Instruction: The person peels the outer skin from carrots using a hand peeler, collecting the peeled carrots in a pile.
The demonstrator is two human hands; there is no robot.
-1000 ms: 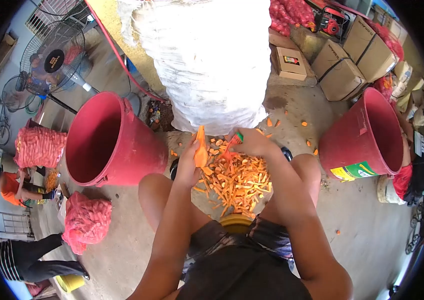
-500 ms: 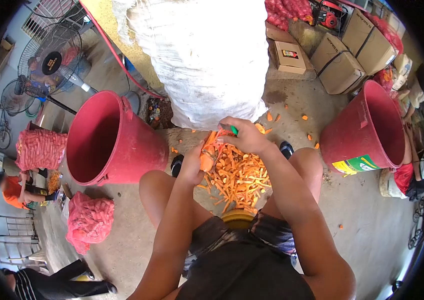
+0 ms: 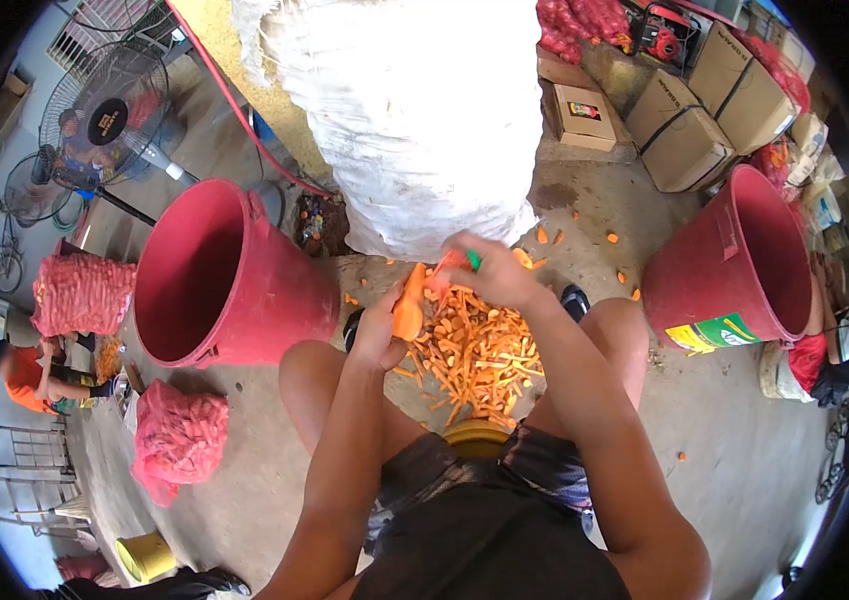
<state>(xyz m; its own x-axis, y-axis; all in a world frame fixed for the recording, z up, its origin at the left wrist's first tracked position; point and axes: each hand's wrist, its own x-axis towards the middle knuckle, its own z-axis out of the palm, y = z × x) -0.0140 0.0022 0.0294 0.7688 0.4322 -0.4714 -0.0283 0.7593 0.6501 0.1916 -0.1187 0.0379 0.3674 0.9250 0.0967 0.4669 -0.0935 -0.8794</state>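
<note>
A thick orange carrot (image 3: 410, 306) lies in my left hand (image 3: 381, 328), its fingers wrapped round the side and its smooth surface turned up. Just right of it, my right hand (image 3: 501, 270) is closed on a small red and green peeler (image 3: 473, 260), smeared by motion. The peeler's red part is close to the carrot's right side. Beneath both hands, a heap of orange peelings and cut pieces (image 3: 480, 352) covers the floor between my feet.
A tall white sack (image 3: 415, 120) stands right in front. Large red bins flank me, one left (image 3: 290, 285) and one right (image 3: 680, 275). A pink mesh bag of carrots (image 3: 182, 432) sits at left, near a seated person (image 3: 30, 375). Cardboard boxes (image 3: 678, 130) stand back right.
My right hand has drawn slightly away from the carrot and blurs. The carrot shows more of its length in my left hand. A walking person at lower left has moved mostly out of view, uncovering a yellow bucket.
</note>
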